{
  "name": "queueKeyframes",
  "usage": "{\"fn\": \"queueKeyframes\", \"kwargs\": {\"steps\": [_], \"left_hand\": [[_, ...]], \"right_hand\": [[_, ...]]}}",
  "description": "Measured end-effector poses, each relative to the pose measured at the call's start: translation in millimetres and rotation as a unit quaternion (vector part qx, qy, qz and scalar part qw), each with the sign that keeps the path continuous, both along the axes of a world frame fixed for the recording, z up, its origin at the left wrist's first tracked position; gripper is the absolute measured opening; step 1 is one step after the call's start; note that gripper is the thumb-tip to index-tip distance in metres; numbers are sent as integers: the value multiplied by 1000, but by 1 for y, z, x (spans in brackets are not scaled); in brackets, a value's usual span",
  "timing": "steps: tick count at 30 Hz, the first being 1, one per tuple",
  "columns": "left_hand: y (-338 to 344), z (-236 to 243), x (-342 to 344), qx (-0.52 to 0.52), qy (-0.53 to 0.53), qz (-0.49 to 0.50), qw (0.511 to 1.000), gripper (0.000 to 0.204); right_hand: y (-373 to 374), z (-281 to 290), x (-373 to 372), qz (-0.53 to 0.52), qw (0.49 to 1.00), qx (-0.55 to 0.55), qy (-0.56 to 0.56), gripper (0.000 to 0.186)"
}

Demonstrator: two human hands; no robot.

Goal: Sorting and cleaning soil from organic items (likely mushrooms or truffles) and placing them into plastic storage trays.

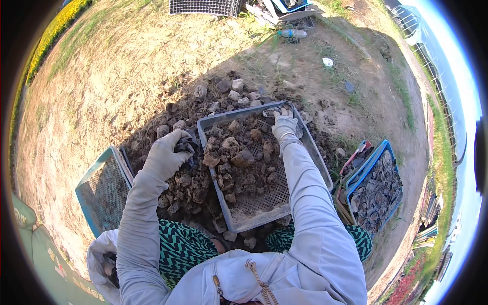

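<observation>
Gloved and raised over the soil, my left hand [170, 152] grips a dark, crumpled piece [185, 145], its material unclear. A grey perforated tray [264, 205] lies tilted slightly on the heap, holding brown clods [230, 146] and loose crumbs. At that tray's far right corner is my right hand [283, 124], also gloved, with fingers curled on something dark that I cannot make out. Around the tray spreads a mound of dark soil and lumps [185, 185], with pale stones [237, 85] along its far side.
Stacked mesh trays [101, 188] lean at my left; a blue tray of dark flakes [375, 188] is at my right. A pale sack [101, 259] sits by my left elbow. Farther off lie a mesh crate [203, 6], stacked trays [284, 12] and a plastic bottle [292, 33].
</observation>
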State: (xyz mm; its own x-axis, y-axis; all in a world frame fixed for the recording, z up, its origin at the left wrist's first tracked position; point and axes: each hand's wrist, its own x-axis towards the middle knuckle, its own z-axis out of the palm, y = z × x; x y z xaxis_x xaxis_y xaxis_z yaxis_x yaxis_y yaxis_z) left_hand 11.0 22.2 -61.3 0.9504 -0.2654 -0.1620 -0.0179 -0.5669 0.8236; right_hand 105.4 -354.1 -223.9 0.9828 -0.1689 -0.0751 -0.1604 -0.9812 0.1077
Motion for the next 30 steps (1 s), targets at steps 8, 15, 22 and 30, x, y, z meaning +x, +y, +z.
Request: {"fn": "queueKeyframes", "kwargs": {"steps": [8,15,22,30], "left_hand": [[-9,-2,9,10,-63,-26,998,65],[-11,26,2,-10,-10,1,1000,66],[0,17,-2,-59,-61,-1,996,63],[22,23,-13,-84,-87,28,992,59]], "right_hand": [[-25,-7,8,-33,969,229,-86,24],[-32,14,-98,-103,772,618,-111,22],[-20,8,-158,-62,945,309,-88,36],[20,3,-158,-88,937,323,-97,47]]}}
